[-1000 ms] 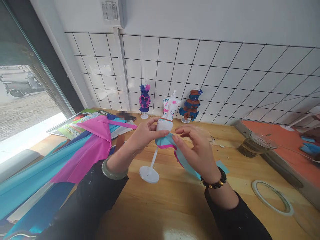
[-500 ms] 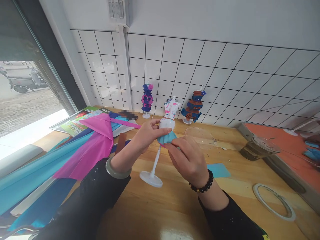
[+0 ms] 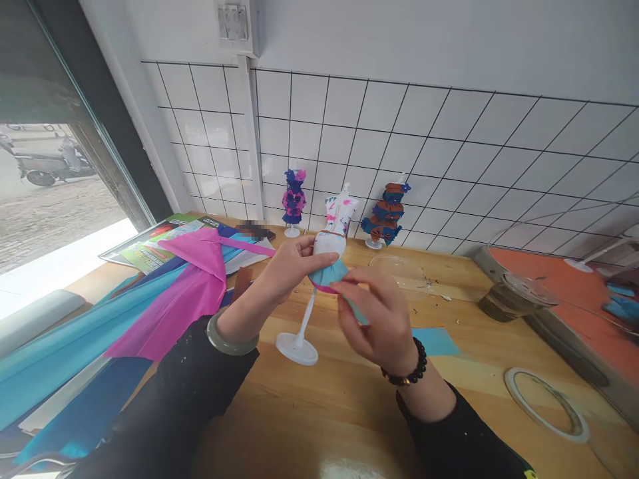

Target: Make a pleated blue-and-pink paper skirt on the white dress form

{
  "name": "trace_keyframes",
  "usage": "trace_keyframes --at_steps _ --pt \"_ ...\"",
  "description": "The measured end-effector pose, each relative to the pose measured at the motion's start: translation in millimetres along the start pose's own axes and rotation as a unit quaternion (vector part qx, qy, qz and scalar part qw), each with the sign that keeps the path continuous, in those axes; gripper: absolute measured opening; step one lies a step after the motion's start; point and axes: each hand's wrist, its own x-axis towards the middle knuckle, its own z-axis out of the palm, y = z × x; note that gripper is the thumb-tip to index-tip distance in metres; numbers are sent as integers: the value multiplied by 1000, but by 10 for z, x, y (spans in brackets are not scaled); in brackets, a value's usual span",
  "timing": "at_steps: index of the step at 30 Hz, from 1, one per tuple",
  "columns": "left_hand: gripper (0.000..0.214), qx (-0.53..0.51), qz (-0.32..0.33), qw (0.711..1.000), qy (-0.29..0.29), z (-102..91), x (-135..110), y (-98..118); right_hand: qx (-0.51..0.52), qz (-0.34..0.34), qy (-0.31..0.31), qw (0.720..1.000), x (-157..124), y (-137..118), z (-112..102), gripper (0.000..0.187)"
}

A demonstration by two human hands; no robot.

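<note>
A small white mannequin (image 3: 335, 229) on a stem and round base (image 3: 297, 348) is held tilted above the wooden table (image 3: 349, 412). My left hand (image 3: 289, 266) grips it at the waist, fingers closed round it. A turquoise paper strip with a pink edge (image 3: 329, 273) wraps the mannequin's hips. My right hand (image 3: 374, 316) pinches that strip just below the waist, its fingers curled on the paper.
Two dressed mannequins (image 3: 293, 198) (image 3: 387, 213) stand at the tiled wall. Pink and turquoise paper sheets (image 3: 164, 299) lie at left. A clear lid (image 3: 399, 269), a drink cup (image 3: 514, 296), a tape ring (image 3: 544, 402) and an orange tray (image 3: 574, 279) lie at right.
My right hand has moved from spreading the strip out to pinching it against the mannequin's hips. The mannequin stays tilted in my left hand. The view has shifted slightly.
</note>
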Motion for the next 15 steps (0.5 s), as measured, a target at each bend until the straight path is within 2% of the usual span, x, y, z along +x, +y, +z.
trace_keyframes --at_steps 3,5,7,9,11,15 --pt "41 22 10 999 -26 3 -16 30 92 178 43 979 21 32 -53 17" --pt "41 37 19 998 -54 14 -27 36 178 290 24 940 48 62 -72 15" --pt "41 51 27 995 -77 28 -35 34 262 366 -7 893 76 92 -79 17" --pt "41 61 29 994 -88 38 -41 30 311 409 -14 858 99 114 -80 23" --pt "42 64 30 993 -96 43 -45 28 334 437 -11 835 113 124 -79 32" --pt "42 61 37 991 -111 48 -47 34 384 443 -33 810 112 132 -67 50"
